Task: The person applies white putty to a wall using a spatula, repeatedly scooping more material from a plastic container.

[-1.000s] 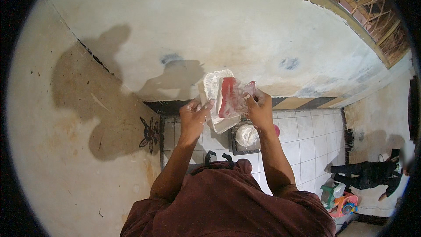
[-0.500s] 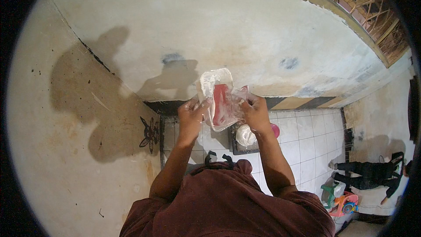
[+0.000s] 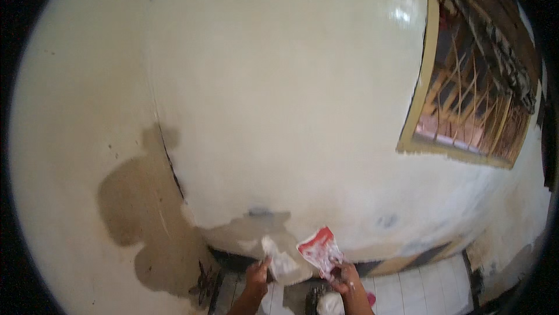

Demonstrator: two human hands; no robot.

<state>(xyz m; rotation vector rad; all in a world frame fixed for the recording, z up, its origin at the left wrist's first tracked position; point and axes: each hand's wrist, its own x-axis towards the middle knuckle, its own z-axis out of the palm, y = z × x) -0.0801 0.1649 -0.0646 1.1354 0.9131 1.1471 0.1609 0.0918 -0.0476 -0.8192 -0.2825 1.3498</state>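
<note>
In my left hand (image 3: 257, 275) is a pale, shallow plastic tray (image 3: 288, 267) coated with white paste, gripped at its left edge. My right hand (image 3: 346, 279) pinches the lower end of a flat red scraper-like piece (image 3: 320, 247), which is smeared with the same white paste. The two things are held apart, side by side, in front of the lower wall. White smears show on my right fingers. The exact kind of the red piece is hard to make out through the paste and blur.
Ahead stands a cream wall (image 3: 285, 93) with grey patches low down and a crack at its left corner. A yellow-framed window (image 3: 466, 93) with a lattice is at the right. Below are white floor tiles (image 3: 402, 294), a white bundle (image 3: 331, 303) and a pink object (image 3: 371, 298).
My view has tilted up, showing more wall and window. The red piece, earlier over the tray, is now held apart to its right by my right hand.
</note>
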